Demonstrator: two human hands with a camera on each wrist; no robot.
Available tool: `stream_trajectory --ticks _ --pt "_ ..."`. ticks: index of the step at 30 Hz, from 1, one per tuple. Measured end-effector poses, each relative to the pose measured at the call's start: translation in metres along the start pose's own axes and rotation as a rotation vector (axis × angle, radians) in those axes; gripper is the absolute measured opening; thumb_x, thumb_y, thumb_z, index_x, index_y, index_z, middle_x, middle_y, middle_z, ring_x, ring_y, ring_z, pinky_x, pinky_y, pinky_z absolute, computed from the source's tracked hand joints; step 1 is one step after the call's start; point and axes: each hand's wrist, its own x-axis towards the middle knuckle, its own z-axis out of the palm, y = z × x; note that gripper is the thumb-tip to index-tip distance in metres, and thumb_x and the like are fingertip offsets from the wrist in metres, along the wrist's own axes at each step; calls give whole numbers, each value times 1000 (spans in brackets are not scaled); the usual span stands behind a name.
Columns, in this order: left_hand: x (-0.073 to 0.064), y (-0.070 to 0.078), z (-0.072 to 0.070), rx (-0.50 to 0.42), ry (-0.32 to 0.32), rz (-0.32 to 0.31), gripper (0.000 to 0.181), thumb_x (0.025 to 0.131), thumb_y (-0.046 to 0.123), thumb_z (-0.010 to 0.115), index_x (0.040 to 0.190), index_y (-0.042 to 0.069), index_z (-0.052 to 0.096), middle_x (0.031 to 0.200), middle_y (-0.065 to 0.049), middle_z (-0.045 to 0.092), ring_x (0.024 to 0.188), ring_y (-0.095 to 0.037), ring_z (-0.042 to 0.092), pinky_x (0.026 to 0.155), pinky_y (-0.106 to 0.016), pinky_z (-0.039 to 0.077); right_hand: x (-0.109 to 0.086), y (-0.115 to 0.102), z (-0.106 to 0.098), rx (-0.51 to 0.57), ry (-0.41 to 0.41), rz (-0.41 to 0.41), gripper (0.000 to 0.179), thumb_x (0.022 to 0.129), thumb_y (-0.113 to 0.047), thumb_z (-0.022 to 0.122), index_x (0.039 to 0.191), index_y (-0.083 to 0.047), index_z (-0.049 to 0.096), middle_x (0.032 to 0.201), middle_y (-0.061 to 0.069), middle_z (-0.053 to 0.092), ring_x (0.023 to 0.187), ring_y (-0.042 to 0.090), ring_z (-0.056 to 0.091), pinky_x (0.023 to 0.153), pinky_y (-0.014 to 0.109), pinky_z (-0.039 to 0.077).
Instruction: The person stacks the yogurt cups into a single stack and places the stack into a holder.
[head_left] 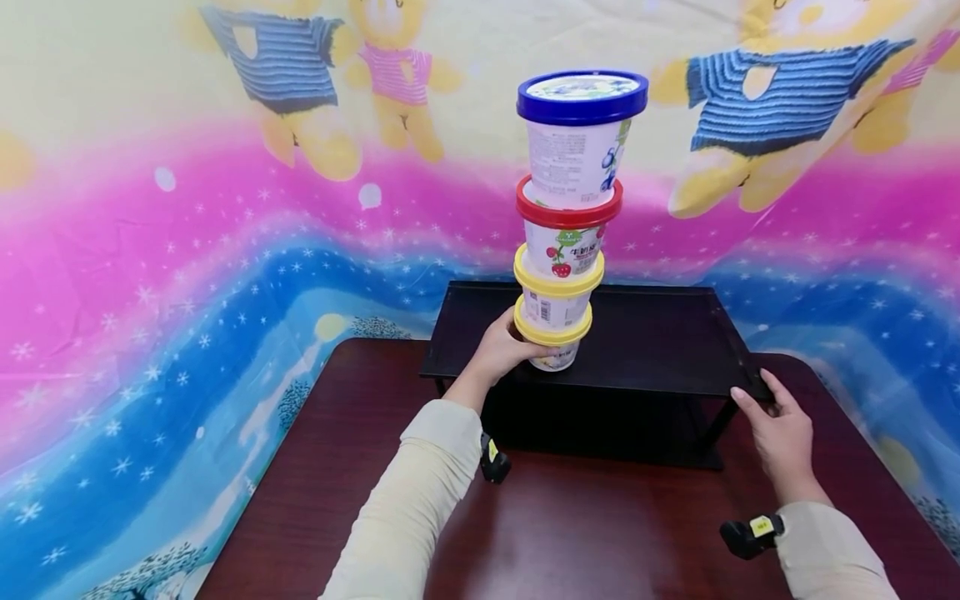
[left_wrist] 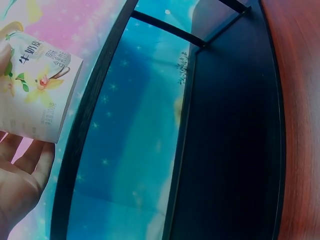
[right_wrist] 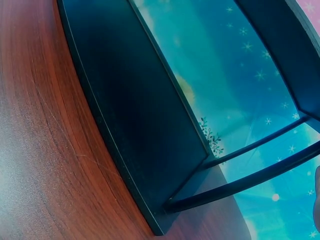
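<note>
Four stacked paper tubs stand in a column in the head view: a blue-lidded tub on top, a red-lidded tub under it, then a yellow-lidded tub and the bottom yellow-lidded tub. My left hand grips the bottom tub from its left side. In the left wrist view this vanilla-flower tub shows a narrow gap between its base and the edge of the black two-tier shelf. My right hand holds the shelf's front right corner, thumb at the front and fingers at the side.
The shelf stands on a dark red wooden table, its lower board joined to the top by thin black posts. Close behind hangs a cloth backdrop with printed bears.
</note>
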Motion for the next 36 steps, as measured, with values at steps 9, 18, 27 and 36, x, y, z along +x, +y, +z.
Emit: stream_trajectory --ticks 9,18,27,36 --pt "12 -11 2 2 82 -63 63 60 11 79 114 23 49 104 5 55 96 -13 50 80 -33 40 -9 -23 -3 -19 -17 49 61 75 -37 63 128 -40 33 132 -9 35 109 5 40 69 5 35" --pt "12 -8 2 -39 87 -72 61 61 8 78 113 20 50 103 4 56 97 -14 50 81 -33 40 -5 -8 -3 -10 -19 27 62 75 -34 65 129 -39 33 132 -8 35 109 7 40 70 7 36" --pt "7 8 4 0 96 -108 61 63 7 76 117 18 48 105 4 55 98 -15 49 81 -33 39 0 3 -1 -25 11 5 61 75 -36 64 128 -39 35 131 -11 36 107 7 42 65 6 37" --pt "20 -17 3 4 101 -108 65 60 13 79 116 24 48 103 7 55 96 -12 50 80 -32 40 -32 -67 -6 83 -32 37 60 77 -28 64 129 -33 36 132 -5 36 107 3 42 71 8 38"
